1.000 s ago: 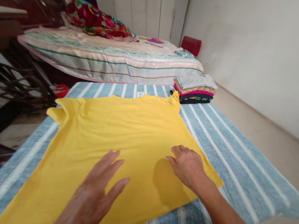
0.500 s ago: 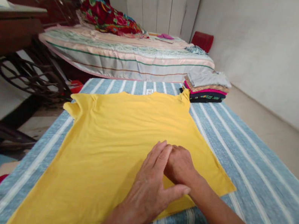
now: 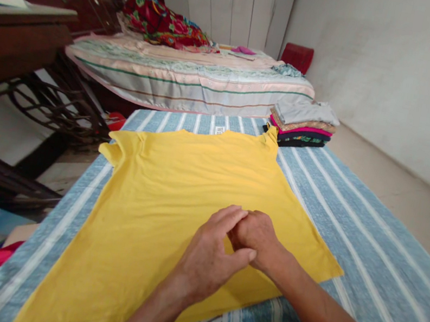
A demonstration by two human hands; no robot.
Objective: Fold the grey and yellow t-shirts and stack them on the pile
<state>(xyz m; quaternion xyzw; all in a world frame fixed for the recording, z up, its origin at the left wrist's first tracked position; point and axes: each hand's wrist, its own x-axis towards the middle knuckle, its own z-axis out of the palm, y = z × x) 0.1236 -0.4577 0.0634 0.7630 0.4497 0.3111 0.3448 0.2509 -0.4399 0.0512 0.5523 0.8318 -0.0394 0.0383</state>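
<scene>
A yellow T-shirt (image 3: 160, 190) lies spread out on the bed, its sleeves toward the far side and its hem toward me. Over its right lower part, my two hands meet. My left hand (image 3: 211, 248) is open, fingers stretched forward and thumb apart, its fingertips touching the knuckles of my right hand. Loosely curled into a fist is my right hand (image 3: 254, 233), with its fingertips mostly hidden; no object shows in it. Neither hand grips the shirt.
Beneath the shirt is a blue striped bedsheet (image 3: 332, 224). A stack of folded clothes (image 3: 303, 123) stands at the far right corner. Another bed (image 3: 188, 77) with a red floral blanket (image 3: 167, 24) is behind. To the left stands a dark sewing table (image 3: 21, 35).
My left hand has slid slightly left and its thumb has come away from my right wrist area. The view has shifted a little; the shirt lies the same.
</scene>
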